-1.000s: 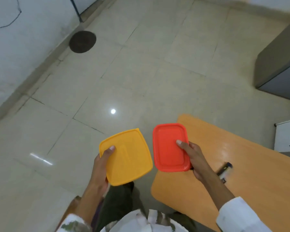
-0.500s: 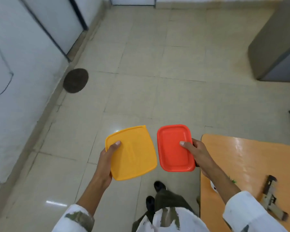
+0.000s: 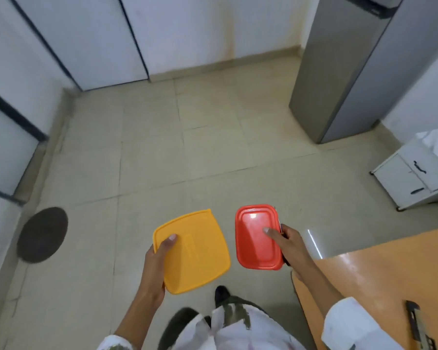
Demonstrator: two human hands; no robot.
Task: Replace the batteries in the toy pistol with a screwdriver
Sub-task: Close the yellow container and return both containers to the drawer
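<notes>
Above the tiled floor (image 3: 187, 147), a yellow lid (image 3: 195, 251) is gripped at its left edge by the left hand (image 3: 154, 263), thumb on top. A red container (image 3: 257, 238) is clamped at its right edge by the right hand (image 3: 288, 245). The two are held side by side, apart. The toy pistol (image 3: 417, 324) is seen on the orange table (image 3: 369, 279), lower right, well apart from both hands. The open floor ahead is bounded by a grey cabinet (image 3: 339, 72) and a white cabinet (image 3: 412, 178).

The grey toy pistol (image 3: 414, 322) lies on the orange wooden surface (image 3: 364, 286). Left of that surface is the red rectangular plastic container (image 3: 256, 246), with the yellow square plastic container (image 3: 197, 253) farther left.
</notes>
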